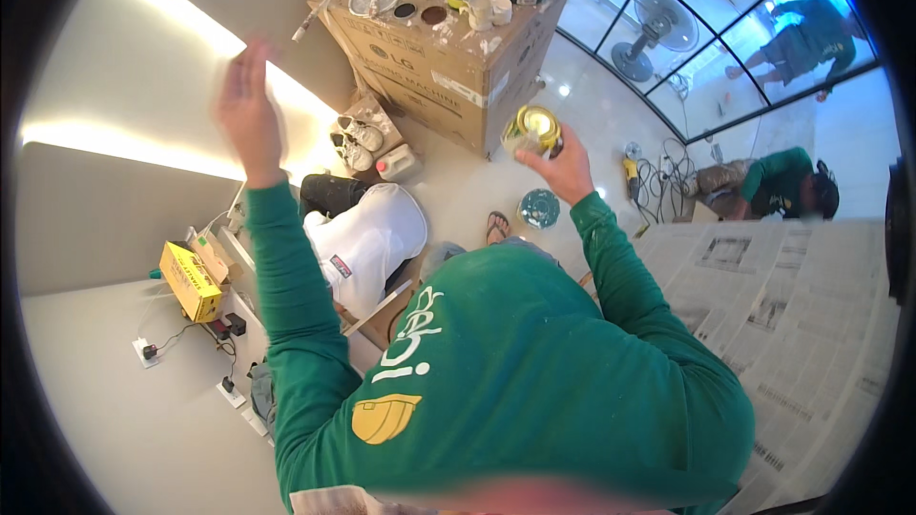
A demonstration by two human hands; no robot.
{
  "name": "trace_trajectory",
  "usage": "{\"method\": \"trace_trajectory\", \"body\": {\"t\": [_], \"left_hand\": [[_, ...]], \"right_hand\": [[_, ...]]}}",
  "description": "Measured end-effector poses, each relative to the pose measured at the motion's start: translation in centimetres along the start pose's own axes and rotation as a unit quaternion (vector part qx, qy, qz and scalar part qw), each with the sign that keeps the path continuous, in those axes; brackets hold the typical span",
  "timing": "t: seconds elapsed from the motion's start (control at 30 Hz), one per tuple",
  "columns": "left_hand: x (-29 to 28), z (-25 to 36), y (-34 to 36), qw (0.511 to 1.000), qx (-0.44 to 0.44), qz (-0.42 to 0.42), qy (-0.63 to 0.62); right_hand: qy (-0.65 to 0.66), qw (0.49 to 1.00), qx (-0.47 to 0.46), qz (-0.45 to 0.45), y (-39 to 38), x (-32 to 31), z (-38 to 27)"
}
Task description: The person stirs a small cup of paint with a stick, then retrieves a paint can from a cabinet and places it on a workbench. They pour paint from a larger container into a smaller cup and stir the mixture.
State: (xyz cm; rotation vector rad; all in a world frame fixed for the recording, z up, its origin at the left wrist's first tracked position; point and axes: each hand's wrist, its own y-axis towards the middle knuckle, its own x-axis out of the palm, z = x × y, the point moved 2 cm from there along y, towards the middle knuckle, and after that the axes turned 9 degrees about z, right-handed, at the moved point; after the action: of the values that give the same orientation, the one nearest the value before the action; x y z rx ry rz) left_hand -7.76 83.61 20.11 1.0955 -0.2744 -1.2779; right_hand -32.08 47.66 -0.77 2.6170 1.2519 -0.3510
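Observation:
My left hand is raised at the left in front of the pale wall with its glowing light strip. Its fingers are stretched upward, slightly blurred, and nothing shows in them. My right hand is closed round a small yellow paint tin, held out over the floor. The tin's open top or shiny bottom faces up, bright with reflected light; which one I cannot tell. Below that hand, a round dark-teal, paint-spotted lid or disc lies on the floor.
Ahead stands a large cardboard box topped with paint tins, lids and a brush. A person in white crouches close at left; another in green crouches at right by cables and a yellow power tool. Newspaper covers a surface at right.

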Motion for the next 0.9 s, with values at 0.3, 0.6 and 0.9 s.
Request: {"method": "trace_trajectory", "body": {"t": [0.3, 0.6, 0.9], "left_hand": [[23.4, -21.2, -9.9, 0.791, -0.585, -0.059, -0.169], [36.6, -37.3, -4.2, 0.654, -0.713, -0.046, -0.249], [37.6, -46.8, -2.1, 0.676, -0.665, -0.036, -0.315]], "right_hand": [[-0.038, 0.993, 0.083, -0.069, 6.6, 0.9, 3.2], [0.011, 0.987, 0.154, 0.031, 11.0, 3.5, 3.5], [-0.078, 0.99, 0.101, -0.053, 19.2, 12.0, -0.3]]}}
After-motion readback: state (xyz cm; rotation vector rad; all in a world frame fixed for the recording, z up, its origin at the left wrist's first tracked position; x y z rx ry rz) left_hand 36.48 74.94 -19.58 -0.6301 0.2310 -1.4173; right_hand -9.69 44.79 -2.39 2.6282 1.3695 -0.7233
